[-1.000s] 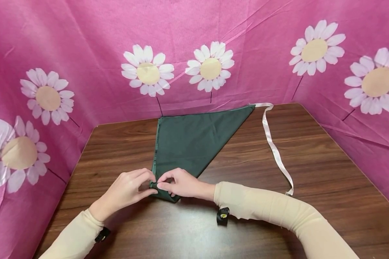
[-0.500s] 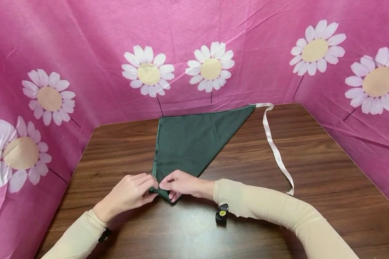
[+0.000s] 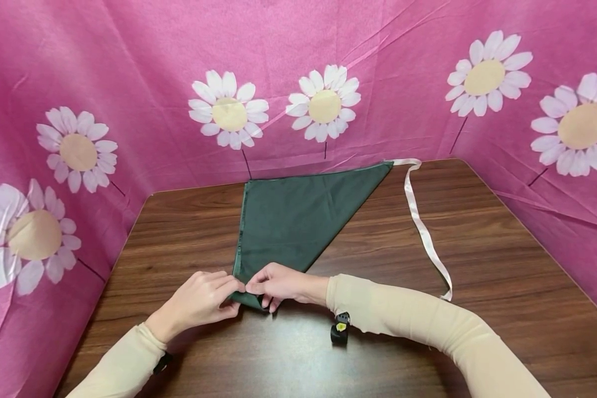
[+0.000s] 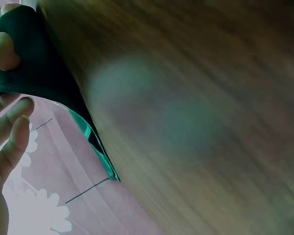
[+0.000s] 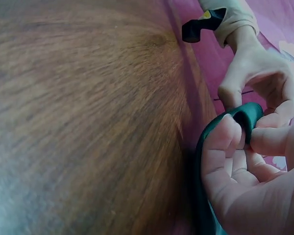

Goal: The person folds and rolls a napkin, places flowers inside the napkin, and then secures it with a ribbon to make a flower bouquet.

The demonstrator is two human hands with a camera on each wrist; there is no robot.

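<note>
A dark green folded cloth (image 3: 293, 221) lies flat on the table, its pointed far-right end joined to a white ribbon (image 3: 420, 226). At the cloth's near-left corner, my left hand (image 3: 199, 298) pinches the fabric between thumb and fingers. My right hand (image 3: 282, 283) grips the near edge beside it, fingertips almost meeting the left ones. Between the hands the cloth (image 5: 252, 113) curls up into a small roll, as the right wrist view shows. In the left wrist view the thumb presses on the raised cloth (image 4: 32, 58), with the fingers behind it.
The brown wooden table (image 3: 368, 354) extends around the cloth on all sides. Behind and at both sides hangs a pink curtain (image 3: 149, 66) printed with white daisies. The cloth's far edge lies close to the table's back edge. A black strap (image 3: 340, 329) hangs at the right wrist.
My left hand has shifted slightly right and turned over the corner, and the near edge has been rolled a little. My right hand stays nearly in place. Ribbon and far cloth are unmoved.
</note>
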